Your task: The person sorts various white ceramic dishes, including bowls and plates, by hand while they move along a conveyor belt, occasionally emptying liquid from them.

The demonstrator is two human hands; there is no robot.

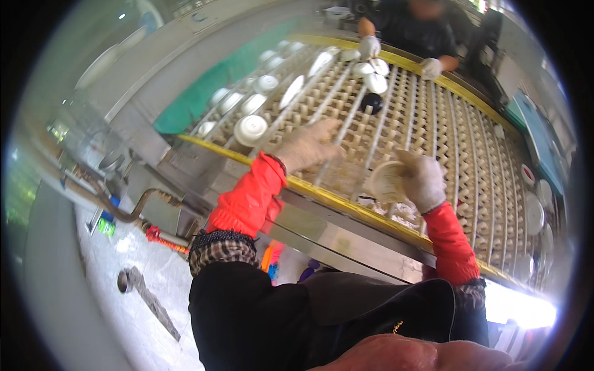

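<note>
My right hand (424, 181), in a pale work glove and red sleeve, grips the rim of a whitish bowl (385, 182). The bowl is tilted and slightly blurred, low over the near side of a peg conveyor belt (408, 125). My left hand (308, 146), gloved the same way, reaches over the pegs with its fingers apart and holds nothing. Left of it an upturned white bowl (250, 130) rests on the belt. A dark round bowl (371, 103) lies among the pegs beyond my hands, close to a white bowl (376, 83).
A co-worker's gloved hands (370, 47) are at the belt's far yellow edge (399, 59). Several white dishes (267, 83) stand by the green curtain (222, 88). More dishes (533, 212) lie at right. The near yellow rail (325, 197) runs before me; a pipe (139, 208) juts out lower left.
</note>
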